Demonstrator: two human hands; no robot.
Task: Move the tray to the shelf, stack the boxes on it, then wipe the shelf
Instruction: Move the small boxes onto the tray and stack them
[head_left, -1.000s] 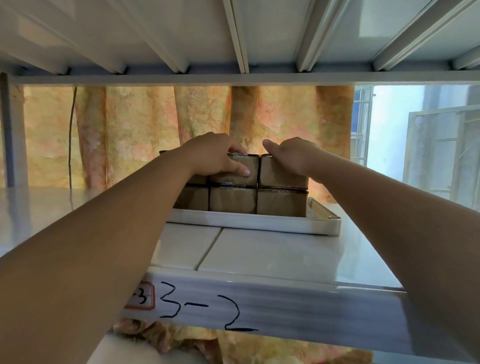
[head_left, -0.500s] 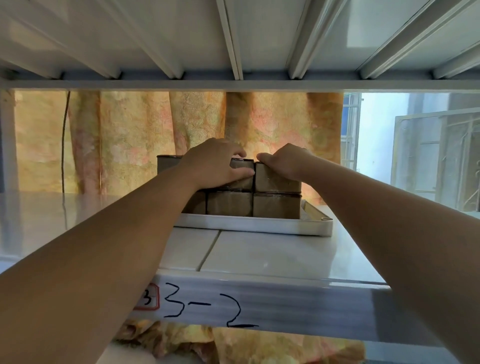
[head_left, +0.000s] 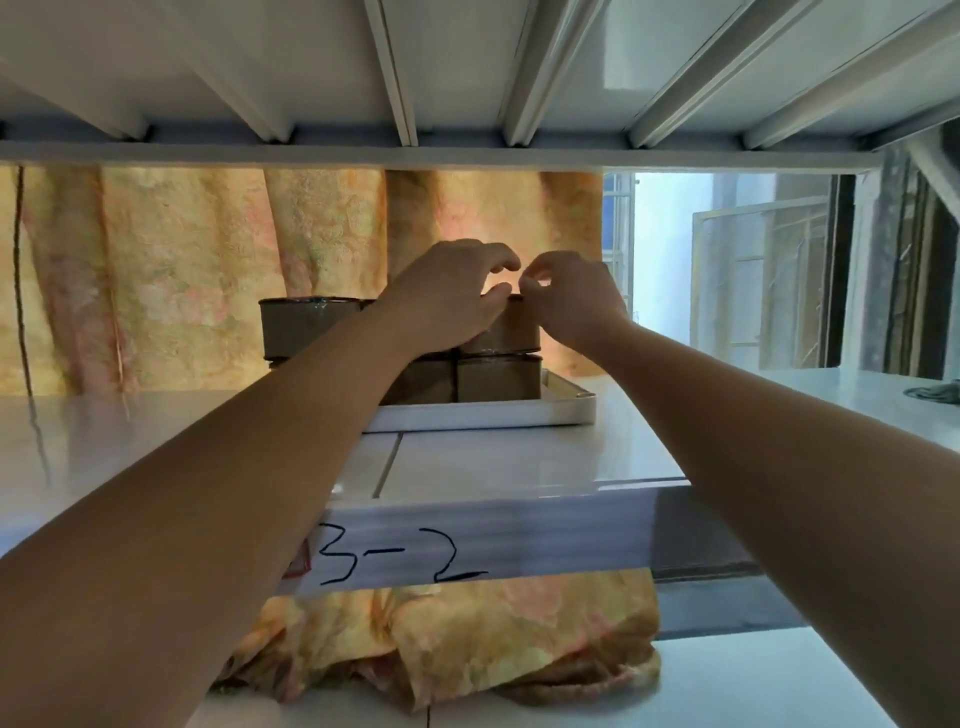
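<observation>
The left hand (head_left: 448, 306) is bare, and so is the left forearm (head_left: 249, 493) as far as the picture's edge; the right hand (head_left: 574, 306) and right forearm (head_left: 779, 467) are bare likewise; both forearms look smooth.

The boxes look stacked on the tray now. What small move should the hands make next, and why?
Probably lift the left hand and right hand off the upper boxes, then reach right for what looks like a cloth on the shelf. The boxes stand in two even layers on the tray, so only wiping seems left.
</observation>
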